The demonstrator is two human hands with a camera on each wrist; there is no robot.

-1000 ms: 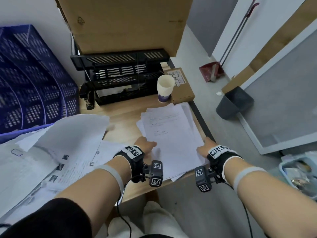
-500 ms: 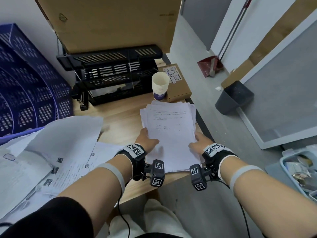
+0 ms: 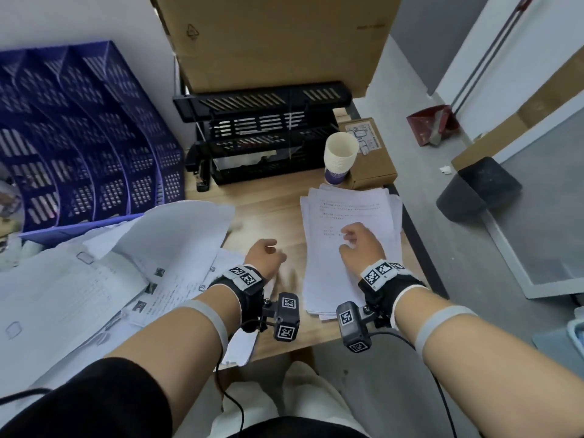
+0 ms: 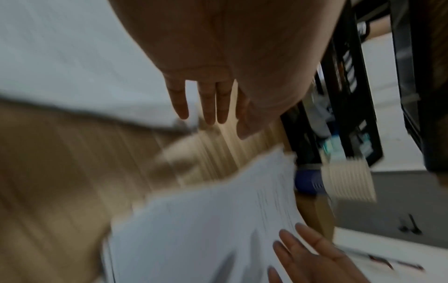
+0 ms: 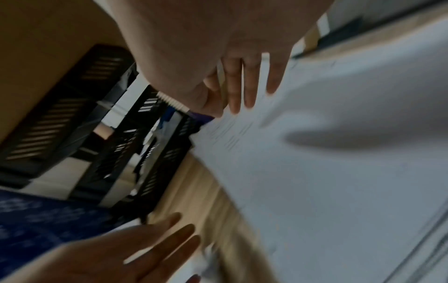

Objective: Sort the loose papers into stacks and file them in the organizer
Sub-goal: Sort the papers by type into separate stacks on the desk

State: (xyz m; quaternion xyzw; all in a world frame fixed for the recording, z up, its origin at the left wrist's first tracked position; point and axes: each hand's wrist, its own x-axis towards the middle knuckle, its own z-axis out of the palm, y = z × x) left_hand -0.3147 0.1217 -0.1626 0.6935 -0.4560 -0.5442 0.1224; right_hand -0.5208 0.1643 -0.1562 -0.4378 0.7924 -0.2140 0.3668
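Head view: neither grip holds anything. The right hand [image 3: 360, 245] hovers flat, fingers straight, over the paper stack [image 3: 350, 248] on the worktop [image 3: 265, 210]; the left hand [image 3: 264, 254], fingers straight, is beside it. Loose papers [image 3: 94, 279] lie left, the black organizer [image 3: 268, 134] behind.

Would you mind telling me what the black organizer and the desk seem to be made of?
The black organizer looks like moulded matte plastic, judging by its slotted trays. The desk looks like pale wood or wood-look laminate: straight grain lines, smooth low sheen; which one, the views leave open.
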